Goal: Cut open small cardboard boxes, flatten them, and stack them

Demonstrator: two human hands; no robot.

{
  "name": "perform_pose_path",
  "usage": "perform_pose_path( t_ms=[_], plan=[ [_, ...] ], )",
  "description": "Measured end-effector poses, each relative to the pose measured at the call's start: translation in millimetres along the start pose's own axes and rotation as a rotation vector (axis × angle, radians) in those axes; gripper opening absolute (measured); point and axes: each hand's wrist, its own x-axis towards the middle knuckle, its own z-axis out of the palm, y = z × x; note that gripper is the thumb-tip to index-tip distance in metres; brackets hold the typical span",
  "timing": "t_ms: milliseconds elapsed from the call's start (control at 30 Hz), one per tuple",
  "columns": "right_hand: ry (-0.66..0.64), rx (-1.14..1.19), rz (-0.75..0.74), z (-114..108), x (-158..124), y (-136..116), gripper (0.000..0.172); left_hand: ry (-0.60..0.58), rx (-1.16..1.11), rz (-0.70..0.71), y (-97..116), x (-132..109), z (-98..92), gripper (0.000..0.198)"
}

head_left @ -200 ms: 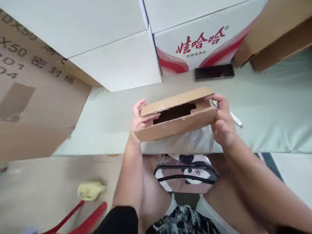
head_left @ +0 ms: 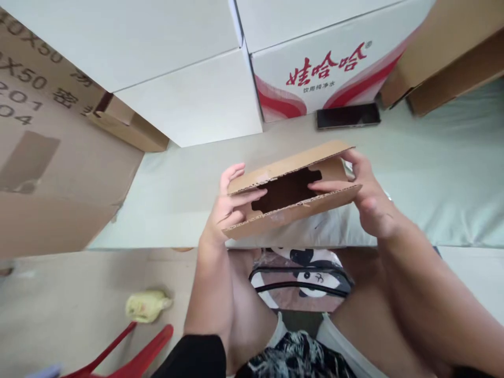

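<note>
A small brown cardboard box (head_left: pixel 287 170) is held over the near edge of a pale green table (head_left: pixel 189 184), its open side facing me. My left hand (head_left: pixel 228 207) grips its left end, thumb across the inner flap and fingers behind. My right hand (head_left: pixel 368 197) grips the right end, with a finger laid along the inside flap and the thumb on the front edge. The dark inside of the box shows between the flaps.
White cartons (head_left: pixel 189 100), one printed in red (head_left: pixel 326 68), stand at the back of the table. A black phone (head_left: pixel 348 115) lies before them. Brown cartons (head_left: pixel 51 157) flank both sides. A panda-print bag (head_left: pixel 301 278) rests on my lap. Yellow cloth (head_left: pixel 147 305) lies on the floor.
The box has tilted its near edge down and opened wider. My right finger has moved inside onto the flap, and my left thumb reaches further in.
</note>
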Motion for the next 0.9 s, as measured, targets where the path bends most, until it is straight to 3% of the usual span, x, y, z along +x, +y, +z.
perform_pose_path(
  t_ms=[100,200,400,567,767,900],
  plan=[
    [-0.002,-0.018,-0.002,-4.5,-4.7,-3.6,0.066,-0.033,0.087,0.072,15.5,-3.8,-2.9,0.046],
    [0.005,-0.077,-0.005,-2.7,-5.8,-8.0,0.061,0.011,0.148,0.111,22.0,-5.8,0.0,0.044],
    [0.118,-0.037,0.02,3.2,-0.4,-11.8,0.062,0.225,0.268,0.164,21.9,1.1,8.7,0.027],
    [0.245,0.043,0.02,11.3,-1.0,-5.9,0.06,0.377,0.206,0.177,26.9,6.8,12.7,0.021],
    [0.571,0.424,0.011,24.3,3.8,-10.9,0.042,0.546,0.106,0.013,26.6,5.0,17.4,0.024],
    [0.7,0.651,0.251,22.5,9.3,-9.0,0.043,0.761,-0.053,-0.118,24.7,5.5,19.1,0.033]
  ],
)
